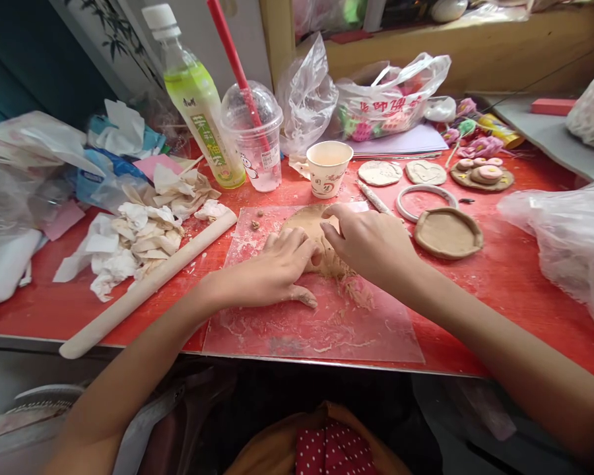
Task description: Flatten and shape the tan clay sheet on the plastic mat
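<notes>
A flat slab of tan clay point(301, 216) lies on a clear plastic sheet point(317, 333), partly covered by my hands. My left hand point(272, 269) rests at the slab's near left side, fingers stretched forward and thumb held apart on the sheet. Over the slab's right side, my right hand point(369, 241) has its fingers curled down; whatever they grip is hidden. Smeared clay scraps point(340, 269) stick to the sheet between and below the hands. Just beyond the hands stands a paper cup point(329, 173).
A wooden rolling pin point(148, 284) lies at left beside crumpled tissues point(143, 241). Behind are a drink bottle point(200, 112) and a plastic cup point(257, 155) with a red straw. A shallow clay dish point(448, 232), a ring point(426, 198) and clay discs point(380, 173) sit right.
</notes>
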Tool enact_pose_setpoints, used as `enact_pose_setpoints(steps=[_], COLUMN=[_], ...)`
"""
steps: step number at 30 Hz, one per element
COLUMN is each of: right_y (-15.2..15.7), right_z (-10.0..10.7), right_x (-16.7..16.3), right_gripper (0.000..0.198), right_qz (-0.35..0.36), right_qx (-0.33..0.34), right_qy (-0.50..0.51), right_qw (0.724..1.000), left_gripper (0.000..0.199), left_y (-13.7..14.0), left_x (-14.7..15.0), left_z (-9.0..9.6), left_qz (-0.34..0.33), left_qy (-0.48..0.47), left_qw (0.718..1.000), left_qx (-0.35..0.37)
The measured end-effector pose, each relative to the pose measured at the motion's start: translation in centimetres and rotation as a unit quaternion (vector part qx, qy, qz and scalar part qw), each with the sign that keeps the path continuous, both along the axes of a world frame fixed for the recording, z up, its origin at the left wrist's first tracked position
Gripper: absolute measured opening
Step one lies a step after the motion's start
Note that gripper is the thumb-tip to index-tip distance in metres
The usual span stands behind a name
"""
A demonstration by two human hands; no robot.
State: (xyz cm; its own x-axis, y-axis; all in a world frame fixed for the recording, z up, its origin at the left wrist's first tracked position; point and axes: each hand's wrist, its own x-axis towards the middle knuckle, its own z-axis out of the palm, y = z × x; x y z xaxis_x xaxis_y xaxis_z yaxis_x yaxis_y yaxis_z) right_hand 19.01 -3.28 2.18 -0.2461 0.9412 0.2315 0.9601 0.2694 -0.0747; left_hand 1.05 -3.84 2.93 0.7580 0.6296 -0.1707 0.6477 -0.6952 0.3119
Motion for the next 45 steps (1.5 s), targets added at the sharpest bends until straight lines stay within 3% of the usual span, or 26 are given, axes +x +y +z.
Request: enact_pose_setpoints(steps=[8, 12, 18, 23, 28, 32, 45], right_y=[0.1, 0.1, 0.1, 0.1, 0.2, 0.2, 0.2], right_z=[0.5, 0.6, 0.2, 0.2, 0.3, 0.3, 0.2], right_x=[0.1, 0.2, 0.3, 0.4, 0.4, 0.5, 0.5], right_gripper=[0.032, 0.033, 0.034, 0.033, 0.035, 0.036, 0.035], right_qz=[-0.005, -0.005, 0.007, 0.012, 0.009, 0.011, 0.018], right_qx=[-0.011, -0.008, -0.001, -0.002, -0.013, -0.011, -0.002], right_qy=[0.002, -0.002, -0.012, -0.01, -0.003, -0.004, -0.015], right_qw=[1.0, 1.0, 1.0, 1.0, 1.0, 1.0, 1.0], left_gripper=[0.027, 0.018, 0.011, 0.014, 0.011, 0.02, 0.033], left_y=[1.0, 1.6, 0.8, 0.7, 0.8, 0.8, 0.9], left_x=[-1.1, -1.4, -0.7, -0.6, -0.7, -0.9, -0.9], left_z=[1.0, 1.8, 0.8, 0.5, 1.6, 1.7, 1.3], left_qz=[0.01, -0.026, -0.071, -0.074, 0.001, 0.013, 0.013], left_qy=[-0.01, -0.002, -0.015, -0.038, -0.132, -0.202, -0.23], left_qw=[1.0, 0.999, 0.993, 0.996, 0.991, 0.979, 0.969], left_qx=[-0.017, -0.033, -0.088, -0.043, -0.014, 0.039, 0.092])
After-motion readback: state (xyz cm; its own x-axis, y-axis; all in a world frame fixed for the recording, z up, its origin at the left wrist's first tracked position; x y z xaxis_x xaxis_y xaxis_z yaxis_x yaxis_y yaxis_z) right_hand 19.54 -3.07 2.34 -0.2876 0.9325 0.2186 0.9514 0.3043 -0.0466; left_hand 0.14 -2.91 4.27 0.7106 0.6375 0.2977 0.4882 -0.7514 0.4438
